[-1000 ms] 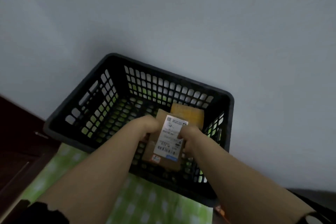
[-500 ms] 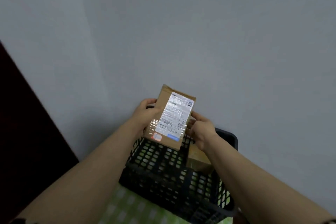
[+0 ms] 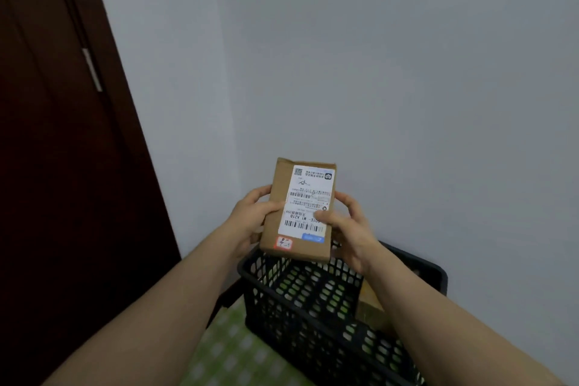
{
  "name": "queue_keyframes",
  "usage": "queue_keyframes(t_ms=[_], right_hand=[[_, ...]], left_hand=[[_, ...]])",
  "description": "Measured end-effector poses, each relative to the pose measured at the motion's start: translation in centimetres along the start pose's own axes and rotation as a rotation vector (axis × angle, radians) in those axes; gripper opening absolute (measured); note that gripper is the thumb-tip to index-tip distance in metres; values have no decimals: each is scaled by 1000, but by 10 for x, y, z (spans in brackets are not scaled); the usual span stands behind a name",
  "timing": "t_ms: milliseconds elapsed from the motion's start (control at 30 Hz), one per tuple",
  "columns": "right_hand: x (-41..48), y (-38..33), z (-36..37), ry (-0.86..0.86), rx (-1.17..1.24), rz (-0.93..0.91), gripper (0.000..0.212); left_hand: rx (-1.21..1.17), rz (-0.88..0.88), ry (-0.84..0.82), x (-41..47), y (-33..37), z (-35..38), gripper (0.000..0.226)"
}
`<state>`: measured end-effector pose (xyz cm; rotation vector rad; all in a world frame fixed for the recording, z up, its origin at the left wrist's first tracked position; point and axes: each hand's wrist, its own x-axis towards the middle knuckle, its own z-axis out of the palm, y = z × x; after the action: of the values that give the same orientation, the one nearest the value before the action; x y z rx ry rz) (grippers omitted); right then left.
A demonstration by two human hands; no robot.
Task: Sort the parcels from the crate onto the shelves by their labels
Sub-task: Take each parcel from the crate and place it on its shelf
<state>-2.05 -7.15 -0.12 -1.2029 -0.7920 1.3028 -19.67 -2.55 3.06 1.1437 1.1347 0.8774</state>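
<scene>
parcel (image 3: 299, 211) above crate (image 3: 316, 316) | left hand (image 3: 250, 222), right hand (image 3: 347, 229) pinch its long edges, thumbs on label face | looks light, stiff cardboard; edge hold suits

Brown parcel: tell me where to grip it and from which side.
Grip the brown parcel by its two long edges, from left and right, as the left hand and right hand do. It is flat, narrow and upright, so thumb-front, fingers-behind pinches suit it and leave most of the white label uncovered.
</scene>
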Motion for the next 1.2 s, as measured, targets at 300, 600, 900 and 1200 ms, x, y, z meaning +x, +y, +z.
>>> queue_keyframes(t_ms=[300, 600, 900, 1200], right_hand=[[-2, -28, 28, -189, -1251, -220, 88], [-6, -45, 46, -105, -1511, -666, 86], [0, -20, 37, -134, -314, -34, 70], [-4, -14, 42, -277, -342, -194, 52]], left_hand=[[1511, 462, 24, -13, 42, -20, 117], [1428, 170, 37, -15, 26, -32, 75], [2, -54, -56, -27, 8, -50, 43], [-110, -2, -89, -24, 2, -54, 75]])
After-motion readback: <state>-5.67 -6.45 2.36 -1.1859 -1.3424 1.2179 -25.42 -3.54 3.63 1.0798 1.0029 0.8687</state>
